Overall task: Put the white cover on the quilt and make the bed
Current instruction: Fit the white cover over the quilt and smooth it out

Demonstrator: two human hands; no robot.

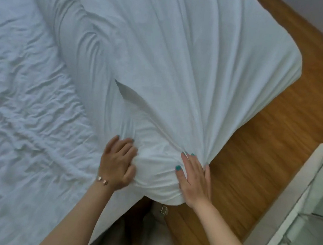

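Both hands hold the near corner of the covered quilt at the bed's edge.
Left hand (118,163) has curled fingers bunching the white cover (173,68); right hand (195,177) lies flat with straight fingers against that corner's other side. Inside the cover the quilt bulges, creases fanning away from the hands. Beside it lies the wrinkled sheet (22,94); beyond the corner, wooden floor (252,149).

Single head view, worn high, angled steeply down and forward; close over both hands at bed (30,111) corner; wood floor (252,149) along right side.
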